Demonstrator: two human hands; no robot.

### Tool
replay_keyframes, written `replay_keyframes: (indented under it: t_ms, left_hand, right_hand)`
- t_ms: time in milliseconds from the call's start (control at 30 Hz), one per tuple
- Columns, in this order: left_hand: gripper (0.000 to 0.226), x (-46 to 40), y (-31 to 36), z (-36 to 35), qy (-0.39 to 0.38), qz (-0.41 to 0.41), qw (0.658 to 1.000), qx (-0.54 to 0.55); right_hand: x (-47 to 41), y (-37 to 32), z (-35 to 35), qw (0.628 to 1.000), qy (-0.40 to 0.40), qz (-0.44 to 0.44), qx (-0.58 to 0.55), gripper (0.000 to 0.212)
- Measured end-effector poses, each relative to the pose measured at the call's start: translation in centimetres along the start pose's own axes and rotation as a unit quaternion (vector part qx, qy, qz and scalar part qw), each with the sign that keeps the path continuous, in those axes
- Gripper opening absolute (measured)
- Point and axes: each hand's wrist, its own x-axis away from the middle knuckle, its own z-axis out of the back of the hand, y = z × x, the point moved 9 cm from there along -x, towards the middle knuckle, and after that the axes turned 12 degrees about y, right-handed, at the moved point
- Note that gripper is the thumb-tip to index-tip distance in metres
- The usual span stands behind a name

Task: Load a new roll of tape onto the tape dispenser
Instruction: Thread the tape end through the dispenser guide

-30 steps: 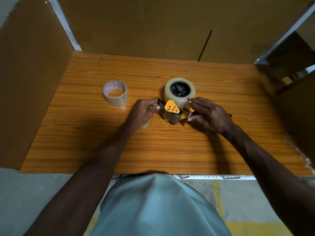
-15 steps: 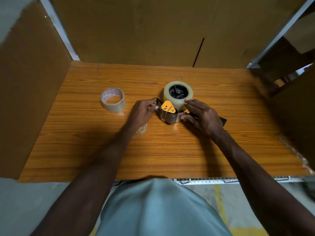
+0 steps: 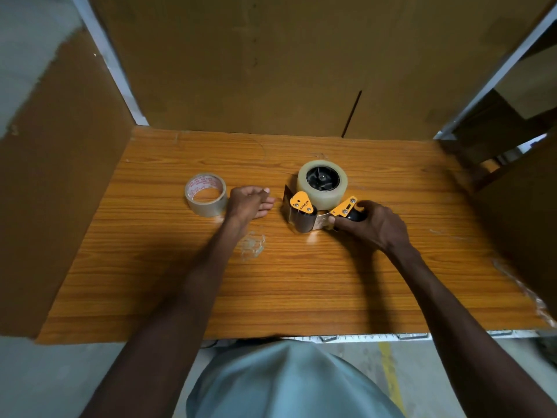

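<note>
An orange and black tape dispenser (image 3: 304,212) lies on its side on the wooden table (image 3: 301,282). A thick roll of clear tape (image 3: 322,184) sits on its black hub. My right hand (image 3: 361,224) grips the dispenser's black handle, thumb near the orange bracket. My left hand (image 3: 250,203) rests on the table with relaxed fingers, apart from the dispenser, between it and a thinner roll with red print on its core (image 3: 206,194). That second roll lies flat just left of my left hand.
A crumpled scrap of clear tape (image 3: 251,244) lies on the table under my left forearm. Brown cardboard walls (image 3: 271,70) close in the table at the back and on both sides. The table's front edge is close to my body.
My left hand has let go of the dispenser's front and moved left toward the thinner roll. My right hand has shifted from the roll's side to the handle.
</note>
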Motion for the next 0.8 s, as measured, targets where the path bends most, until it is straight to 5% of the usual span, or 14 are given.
replay_keyframes:
  t_ms: [100,267,467,800]
  left_hand:
    - [0.022,1.1,-0.5,-0.6,-0.034,0.014,0.999,0.003]
    - [0.022,2.4,-0.3,-2.1,-0.136,-0.038,0.989,-0.037]
    - [0.022,2.5,4.4,-2.9,-0.124,-0.168,0.977,-0.042]
    - [0.029,1.8,8.7,-5.2,-0.163,-0.224,0.958,-0.069]
  right_hand:
    - [0.3,0.3,-0.3,0.998,-0.04,-0.038,0.027,0.094]
    - [0.4,0.0,-1.1,0.991,-0.048,-0.09,-0.086,0.102]
    - [2.0,-1.3,-0.5,0.957,-0.08,-0.142,-0.24,0.064]
    - [6.1,-1.8,-1.4,0.904,-0.09,-0.209,-0.362,0.059]
